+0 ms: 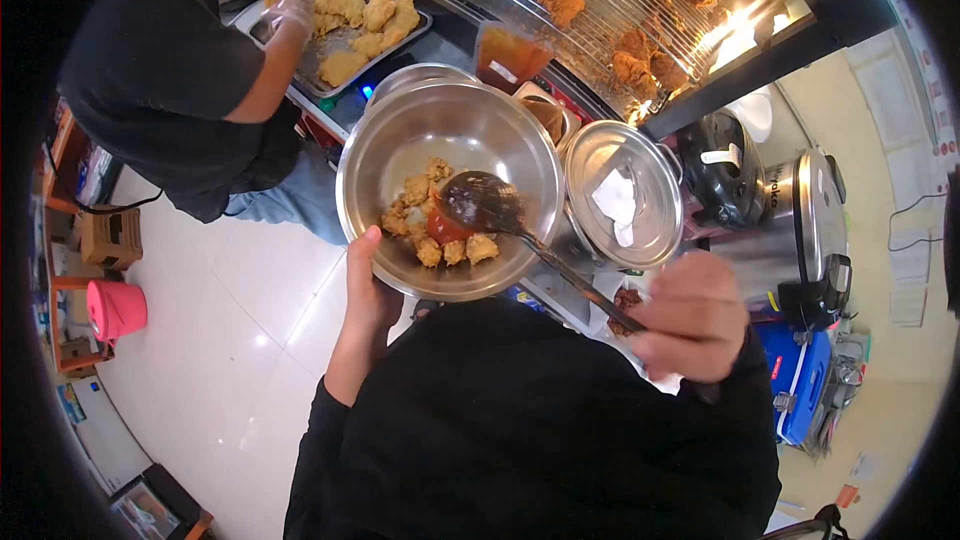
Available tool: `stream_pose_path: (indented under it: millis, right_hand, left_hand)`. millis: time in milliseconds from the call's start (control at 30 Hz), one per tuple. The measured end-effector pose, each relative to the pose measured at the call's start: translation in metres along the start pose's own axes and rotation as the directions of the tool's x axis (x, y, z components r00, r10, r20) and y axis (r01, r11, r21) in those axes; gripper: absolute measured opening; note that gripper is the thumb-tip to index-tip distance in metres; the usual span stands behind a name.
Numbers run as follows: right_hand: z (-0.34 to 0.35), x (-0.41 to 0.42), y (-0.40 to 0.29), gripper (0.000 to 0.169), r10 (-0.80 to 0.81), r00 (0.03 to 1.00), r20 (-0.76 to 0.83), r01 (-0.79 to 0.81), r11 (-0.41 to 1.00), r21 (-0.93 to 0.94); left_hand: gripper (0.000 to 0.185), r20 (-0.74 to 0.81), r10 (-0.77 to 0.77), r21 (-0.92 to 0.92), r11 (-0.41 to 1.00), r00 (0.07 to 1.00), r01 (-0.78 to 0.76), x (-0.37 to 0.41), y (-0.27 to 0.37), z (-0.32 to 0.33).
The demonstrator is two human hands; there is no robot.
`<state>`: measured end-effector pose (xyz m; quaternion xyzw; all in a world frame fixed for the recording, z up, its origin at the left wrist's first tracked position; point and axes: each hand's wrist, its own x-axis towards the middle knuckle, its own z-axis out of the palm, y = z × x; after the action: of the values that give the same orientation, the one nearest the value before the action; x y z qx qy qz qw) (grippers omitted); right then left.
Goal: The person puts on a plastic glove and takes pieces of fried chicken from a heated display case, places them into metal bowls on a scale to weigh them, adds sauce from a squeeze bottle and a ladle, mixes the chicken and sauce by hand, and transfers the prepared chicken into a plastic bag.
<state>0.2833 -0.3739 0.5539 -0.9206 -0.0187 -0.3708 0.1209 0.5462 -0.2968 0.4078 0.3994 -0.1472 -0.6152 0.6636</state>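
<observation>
My left hand (369, 283) grips the near left rim of a stainless steel mixing bowl (517, 127), thumb over the edge and fingers hidden below. Inside lie several pieces of fried chicken (409, 214) around a pool of red sauce (444, 229). My right hand (694, 319), blurred, holds the handle of a dark wooden spoon (487, 202). The spoon's head is inside the bowl, over the sauce and some of the chicken, and its handle crosses the right rim.
A co-worker (180, 82) in a plastic glove stands left, by a tray of battered chicken (360, 34). Beyond the bowl are a container of red sauce (510, 56) and a lit display case (600, 15). A lidded steel pot (626, 195) and rice cooker (780, 217) stand right.
</observation>
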Motion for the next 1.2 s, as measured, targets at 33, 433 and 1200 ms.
stream_pose_path:
  millis: [33,433,1200]
  right_hand:
    - [0.003,0.003,-0.001,0.031,0.088,0.991,0.102,-0.089,0.996,0.001]
    - [0.082,-0.032,0.014,0.015,0.858,0.274,-0.434,-0.373,0.511,0.775]
    - [0.086,-0.042,0.155,0.042,0.841,0.363,-0.401,-0.918,0.397,0.001]
  left_hand:
    - [0.061,0.007,-0.006,0.000,1.000,1.000,0.006,0.000,0.001,0.001]
    - [0.068,-0.014,-0.050,0.054,0.997,0.999,0.051,-0.017,0.017,-0.014]
    - [0.062,-0.261,0.050,0.063,0.997,0.964,-0.035,-0.105,0.039,-0.141]
